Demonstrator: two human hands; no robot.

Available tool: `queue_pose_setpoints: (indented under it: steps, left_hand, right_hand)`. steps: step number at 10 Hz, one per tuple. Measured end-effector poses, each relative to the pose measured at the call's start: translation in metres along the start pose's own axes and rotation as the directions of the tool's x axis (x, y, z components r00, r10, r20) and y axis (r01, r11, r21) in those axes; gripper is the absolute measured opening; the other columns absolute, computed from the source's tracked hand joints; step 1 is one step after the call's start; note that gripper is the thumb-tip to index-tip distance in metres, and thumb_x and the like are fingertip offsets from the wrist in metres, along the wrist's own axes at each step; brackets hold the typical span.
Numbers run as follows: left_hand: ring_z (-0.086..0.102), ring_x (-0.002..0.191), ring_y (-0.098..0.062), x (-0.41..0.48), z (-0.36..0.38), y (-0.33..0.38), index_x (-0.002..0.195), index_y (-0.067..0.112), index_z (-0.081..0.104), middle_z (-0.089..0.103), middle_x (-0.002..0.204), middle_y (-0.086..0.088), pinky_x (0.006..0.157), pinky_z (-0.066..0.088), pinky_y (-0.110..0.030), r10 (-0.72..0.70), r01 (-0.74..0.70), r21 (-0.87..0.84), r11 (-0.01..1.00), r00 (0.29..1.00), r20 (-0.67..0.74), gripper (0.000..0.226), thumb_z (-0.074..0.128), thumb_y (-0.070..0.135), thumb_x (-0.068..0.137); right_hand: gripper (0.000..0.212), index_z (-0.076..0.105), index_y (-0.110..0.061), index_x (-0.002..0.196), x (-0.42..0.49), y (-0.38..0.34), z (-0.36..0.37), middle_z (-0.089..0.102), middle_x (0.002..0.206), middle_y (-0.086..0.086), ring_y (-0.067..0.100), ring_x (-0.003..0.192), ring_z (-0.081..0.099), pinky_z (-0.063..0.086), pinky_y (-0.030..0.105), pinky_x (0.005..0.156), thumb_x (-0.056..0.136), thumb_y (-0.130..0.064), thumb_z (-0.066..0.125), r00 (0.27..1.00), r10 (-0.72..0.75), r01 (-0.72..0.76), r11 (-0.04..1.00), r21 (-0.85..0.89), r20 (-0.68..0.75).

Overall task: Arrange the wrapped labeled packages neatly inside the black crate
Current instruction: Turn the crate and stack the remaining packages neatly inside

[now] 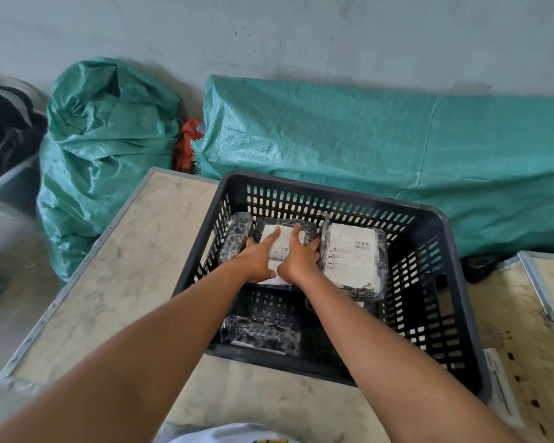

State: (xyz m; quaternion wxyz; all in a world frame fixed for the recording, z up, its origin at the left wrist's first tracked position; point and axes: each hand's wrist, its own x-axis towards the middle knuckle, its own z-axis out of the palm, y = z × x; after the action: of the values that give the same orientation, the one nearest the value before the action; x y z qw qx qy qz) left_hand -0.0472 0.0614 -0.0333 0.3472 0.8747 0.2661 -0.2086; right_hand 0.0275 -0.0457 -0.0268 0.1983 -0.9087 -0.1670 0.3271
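Middle package (280,247), wrapped in clear film with a white label facing up, is lying flat on the floor of the black crate (435,225), toward the far wall. Both hands are gripping it: the left hand (259,257) is clamped on its left edge with fingers curling under and the forefinger lying across the label; the right hand (299,255) is clamped on its right edge in the same manner, thumb near the near end of the label.

Just right of it, a larger labelled package (354,254) is lying flat, barcode showing, and is touching the right hand's fingers. To the left, a narrow wrapped package (235,235) is leaning against the crate's left wall, beside the left hand. A fourth wrapped package (261,335) is lying at the near wall, apart from the others.

The crate is sitting on a pale wooden board (115,282) edged in metal. A second board (518,314) is adjoining on the right. Beyond, two green woven sacks (106,148) (381,139) are resting against a grey wall (269,33), with red cloth (186,145) showing between them
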Motion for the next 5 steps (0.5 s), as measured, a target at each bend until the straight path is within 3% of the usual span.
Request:
queue_pose_setpoints:
  steps: [1, 2, 3, 4, 5]
  left_hand:
    - [0.02, 0.152, -0.045, 0.003, 0.004, -0.001, 0.157, 0.052, -0.013, 0.01, 0.165, -0.032, 0.117, 0.029, -0.052, -0.005, 0.005, 0.006, 1.0, 1.0, 0.014, 0.121, 0.081, 0.024, 0.086]
    - [0.018, 0.152, -0.045, 0.007, 0.005, 0.004, 0.158, 0.051, -0.013, 0.001, 0.167, -0.03, 0.116, 0.033, -0.053, -0.029, 0.027, 0.037, 0.999, 0.999, 0.043, 0.121, 0.079, 0.015, 0.087]
    - [0.028, 0.146, -0.047, 0.012, 0.022, 0.006, 0.162, 0.044, -0.002, 0.007, 0.164, -0.029, 0.115, 0.037, -0.056, -0.077, 0.065, 0.129, 0.99, 0.993, 0.088, 0.107, 0.066, 0.002, 0.09]
    - [0.024, 0.146, -0.048, 0.018, 0.045, -0.004, 0.163, 0.038, -0.007, 0.005, 0.162, -0.027, 0.117, 0.032, -0.056, -0.144, 0.123, 0.187, 0.975, 0.984, 0.104, 0.099, 0.061, 0.008, 0.096]
    - [0.043, 0.139, -0.041, 0.026, 0.051, -0.018, 0.164, 0.031, 0.007, 0.026, 0.161, -0.022, 0.111, 0.042, -0.046, -0.115, 0.112, 0.07, 0.991, 0.992, 0.046, 0.085, 0.059, 0.013, 0.099]
  right_hand:
    - [0.129, -0.026, -0.042, 0.158, 0.007, -0.001, 0.004, -0.033, 0.166, 0.017, 0.039, 0.157, -0.004, 0.031, 0.048, 0.119, 0.089, -0.007, 0.077, 0.999, 0.008, -0.005, 0.997, -0.08, 0.042]
    - [0.117, -0.017, -0.026, 0.163, 0.014, 0.002, 0.003, -0.022, 0.167, 0.027, 0.047, 0.155, 0.001, 0.028, 0.055, 0.12, 0.09, -0.016, 0.074, 0.998, 0.007, 0.004, 0.985, -0.173, 0.065]
    - [0.082, 0.022, -0.002, 0.161, 0.011, 0.021, 0.022, 0.017, 0.164, 0.033, 0.05, 0.15, 0.023, 0.026, 0.057, 0.121, 0.094, -0.018, 0.067, 0.989, -0.052, 0.084, 0.969, -0.231, 0.138]
    - [0.077, 0.016, 0.007, 0.16, 0.011, 0.045, 0.037, 0.011, 0.167, 0.031, 0.042, 0.154, 0.02, 0.022, 0.044, 0.125, 0.1, -0.014, 0.06, 0.993, -0.078, 0.09, 0.985, -0.148, 0.085]
    - [0.1, -0.009, 0.011, 0.159, 0.014, 0.046, 0.028, -0.021, 0.165, 0.034, 0.041, 0.157, 0.009, 0.014, 0.029, 0.123, 0.1, -0.017, 0.067, 0.99, -0.005, 0.022, 0.993, -0.119, 0.141]
